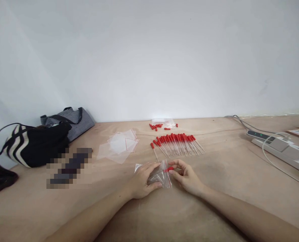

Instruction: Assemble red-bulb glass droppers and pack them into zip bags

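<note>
Pale wall (179,60) behind wooden table (227,161).

No text, brand or number can be read with certainty. Small green lights are shown on the dark device (266,137) at the right, without legible lettering. On the long white unit (275,151) just beside it, a blue patch is seen at the right edge, too blurred to be read. Coloured print is borne by the flat item (298,133) near the right edge, its details too small to be made out.
</note>
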`<state>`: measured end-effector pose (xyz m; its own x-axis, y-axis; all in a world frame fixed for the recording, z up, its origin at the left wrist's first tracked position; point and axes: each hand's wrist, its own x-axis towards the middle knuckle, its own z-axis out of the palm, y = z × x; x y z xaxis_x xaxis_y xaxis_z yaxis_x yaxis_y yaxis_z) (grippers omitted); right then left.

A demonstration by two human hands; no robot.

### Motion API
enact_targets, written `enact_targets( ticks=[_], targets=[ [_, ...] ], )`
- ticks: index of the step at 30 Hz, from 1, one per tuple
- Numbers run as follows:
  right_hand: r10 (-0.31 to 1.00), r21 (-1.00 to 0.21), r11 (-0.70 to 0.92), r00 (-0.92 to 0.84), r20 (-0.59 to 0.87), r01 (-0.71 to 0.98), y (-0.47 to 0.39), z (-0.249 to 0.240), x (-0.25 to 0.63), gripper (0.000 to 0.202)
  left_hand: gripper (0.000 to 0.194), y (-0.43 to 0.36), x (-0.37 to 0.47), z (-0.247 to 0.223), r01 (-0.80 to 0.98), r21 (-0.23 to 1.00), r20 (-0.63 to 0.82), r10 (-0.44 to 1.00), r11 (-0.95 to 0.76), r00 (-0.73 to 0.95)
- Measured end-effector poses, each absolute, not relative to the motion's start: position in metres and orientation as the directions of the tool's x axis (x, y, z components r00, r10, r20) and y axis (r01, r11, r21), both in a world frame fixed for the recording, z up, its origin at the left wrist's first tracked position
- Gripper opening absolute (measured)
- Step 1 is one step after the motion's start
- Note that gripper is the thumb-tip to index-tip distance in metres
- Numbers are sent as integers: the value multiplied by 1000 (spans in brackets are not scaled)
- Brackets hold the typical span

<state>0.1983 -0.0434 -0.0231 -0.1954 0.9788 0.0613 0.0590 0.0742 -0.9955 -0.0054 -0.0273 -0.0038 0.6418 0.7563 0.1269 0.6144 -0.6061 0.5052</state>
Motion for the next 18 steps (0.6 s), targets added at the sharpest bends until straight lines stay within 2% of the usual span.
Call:
enact_targets(
  ticks=[5, 8, 11, 14, 18],
  targets=[
    [936, -990, 117, -341, 83, 82, -33, -23, 199, 20, 56, -26, 3, -2, 559, 515, 172, 717, -650, 676],
    [921, -985, 146, -378, 99, 97, -28, -25, 199, 17, 53, -27, 3, 2, 550, 474, 240, 702, -687, 670],
    [926, -961, 189, -361, 106, 203, -26, -28, 202, 18, 48, -29, -8, 7, 580, 441, 264, 716, -685, 646],
    [920, -900, 282, -360, 155, 331, -24, -30, 209, 21, 43, -33, -24, 10, 600, 453, 188, 729, -659, 659],
    [967, -828, 248, -176, 183, 504, -7, -13, 217, 20, 40, -36, -34, 11, 620, 446, 122, 730, -645, 672]
  ],
)
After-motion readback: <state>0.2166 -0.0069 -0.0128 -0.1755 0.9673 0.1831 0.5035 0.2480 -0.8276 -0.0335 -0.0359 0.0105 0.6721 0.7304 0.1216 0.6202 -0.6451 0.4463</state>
